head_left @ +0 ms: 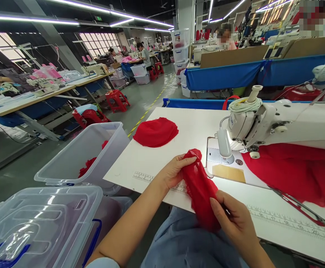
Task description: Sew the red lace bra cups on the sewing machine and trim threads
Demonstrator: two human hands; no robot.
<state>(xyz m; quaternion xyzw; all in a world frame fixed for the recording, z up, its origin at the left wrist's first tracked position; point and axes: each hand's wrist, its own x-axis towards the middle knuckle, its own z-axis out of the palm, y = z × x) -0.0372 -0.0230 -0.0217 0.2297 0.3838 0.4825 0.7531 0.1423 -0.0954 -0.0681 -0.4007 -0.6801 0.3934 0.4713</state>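
Note:
A narrow piece of red fabric (200, 188) is stretched between both hands at the near edge of the white sewing table (157, 160). My left hand (175, 171) grips its upper end, fingers curled round it. My right hand (233, 219) pinches its lower end over my lap. A white sewing machine (277, 123) stands just right of the hands, with a larger red cloth (293, 171) lying under its arm. A folded red piece (155, 132) lies on the table's far left.
Red-handled scissors (299, 204) lie on the table to the right. A clear plastic bin (84, 156) with red pieces stands left of the table, a lidded bin (39, 223) nearer me. Other workers sit at tables beyond the aisle.

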